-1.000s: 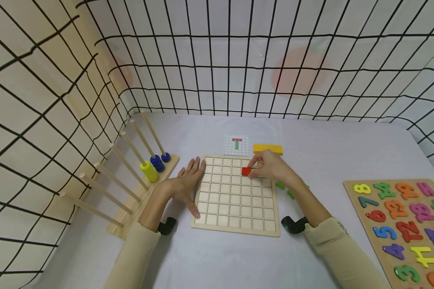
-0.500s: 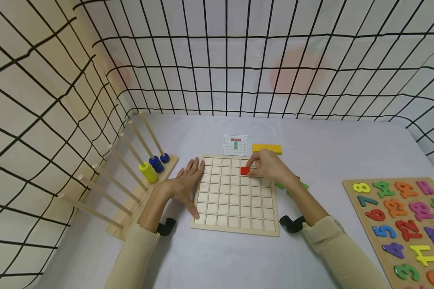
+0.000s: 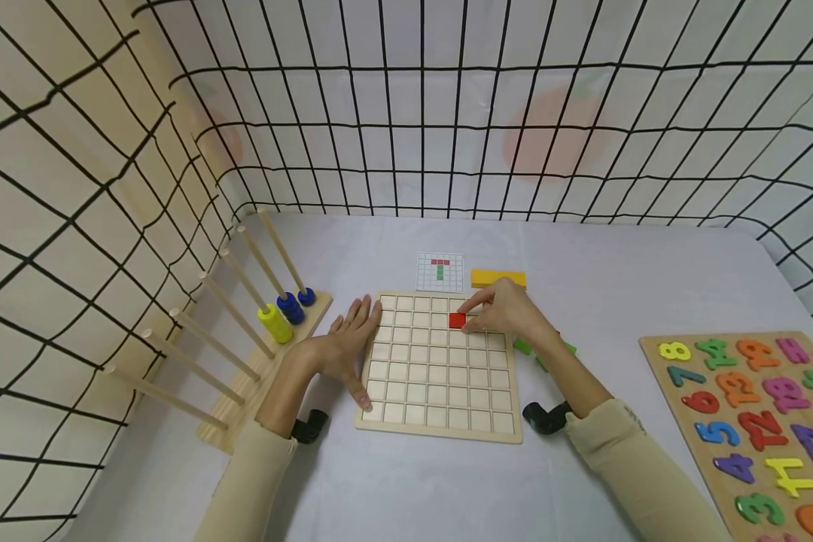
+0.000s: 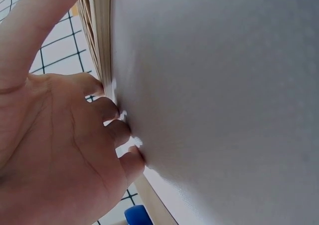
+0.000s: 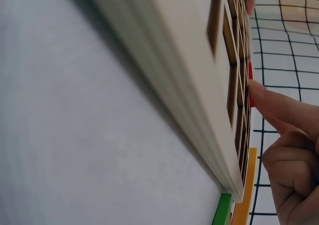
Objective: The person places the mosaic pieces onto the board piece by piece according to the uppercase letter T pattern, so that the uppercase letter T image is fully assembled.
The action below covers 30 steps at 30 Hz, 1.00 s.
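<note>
Board (image 3: 440, 374) on table (image 3: 406, 485); mesh (image 3: 421, 125), perhaps wire.

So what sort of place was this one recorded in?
Probably a play or learning station, with a black grid on three sides of a white-covered table that holds a gridded wooden board and a number board. The wider room isn't in view.

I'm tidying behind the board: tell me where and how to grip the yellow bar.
Probably best to pinch the yellow bar across its narrow width at the left end, from above: it lies lengthwise left to right, and the right hand partly covers its near edge in the head view.
</note>
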Tool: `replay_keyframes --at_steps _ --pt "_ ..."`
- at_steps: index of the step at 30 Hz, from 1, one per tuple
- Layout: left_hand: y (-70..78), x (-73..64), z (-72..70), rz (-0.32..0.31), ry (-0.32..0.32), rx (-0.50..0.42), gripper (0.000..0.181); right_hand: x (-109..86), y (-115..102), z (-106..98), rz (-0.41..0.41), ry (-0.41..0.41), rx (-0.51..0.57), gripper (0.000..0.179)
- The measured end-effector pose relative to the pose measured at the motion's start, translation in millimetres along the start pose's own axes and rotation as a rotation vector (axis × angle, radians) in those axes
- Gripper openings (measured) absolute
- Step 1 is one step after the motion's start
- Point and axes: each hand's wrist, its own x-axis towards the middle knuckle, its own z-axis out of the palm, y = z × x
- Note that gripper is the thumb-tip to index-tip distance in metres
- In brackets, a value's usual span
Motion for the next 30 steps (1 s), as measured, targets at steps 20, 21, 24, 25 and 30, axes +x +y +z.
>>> replay_keyframes --at_steps 20,21,24,25,30 --pt "1.2 1.3 -0.8 0.005 -0.004 0.006 0.162 -15.7 29.2 -37.2 -0.015 0.009 -0.021 0.029" --pt "1.2 1.5 -0.9 0.006 -0.004 0.007 0.161 -17.0 32.9 -41.1 -0.015 0.007 -0.026 0.028" --pt "1.0 1.3 -0.8 0.004 -0.006 0.009 0.161 -21.9 43.0 -51.1 -0.003 -0.002 -0.033 0.029" --pt "1.0 1.6 -0.7 0.004 -0.006 0.006 0.161 -23.4 46.3 -54.2 0.005 -0.006 -0.037 0.03" --pt "1.9 1.7 -0.8 -0.004 -0.007 0.001 0.162 -31.3 61.4 -67.4 0.043 -0.031 -0.054 0.034"
